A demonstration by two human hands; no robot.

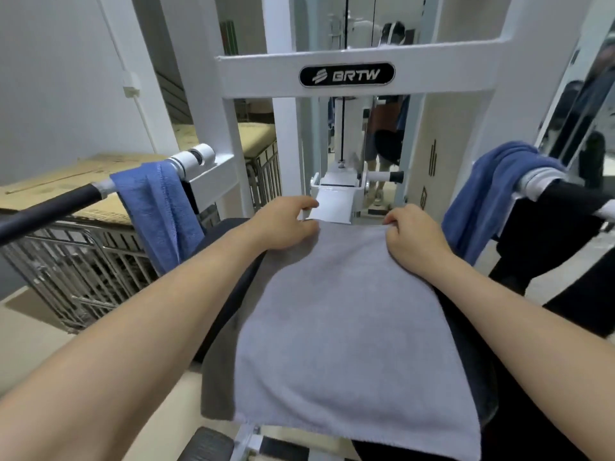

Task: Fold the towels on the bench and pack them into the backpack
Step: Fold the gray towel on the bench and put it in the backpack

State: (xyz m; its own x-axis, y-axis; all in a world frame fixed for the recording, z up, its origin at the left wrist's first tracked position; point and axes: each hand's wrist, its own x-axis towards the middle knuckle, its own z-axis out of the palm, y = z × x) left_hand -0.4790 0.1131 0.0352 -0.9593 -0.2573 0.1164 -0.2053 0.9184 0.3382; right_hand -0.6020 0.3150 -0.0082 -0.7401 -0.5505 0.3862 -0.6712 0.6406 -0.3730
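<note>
A grey towel [346, 327] lies spread over the black padded bench [229, 291], its near edge hanging toward me. My left hand [283, 224] pinches its far left corner and my right hand [412, 231] pinches its far right corner, both at the bench's far end. One blue towel [159, 211] hangs from the machine's left handle bar. Another blue towel [489, 191] is draped over the right handle. No backpack shows in this view.
A white gym machine frame [346, 74] stands straight ahead, with its black handle bars [50, 207] reaching toward me on both sides. Metal cage carts topped with cardboard [76, 261] stand at the left. A mirror behind the frame shows a standing person.
</note>
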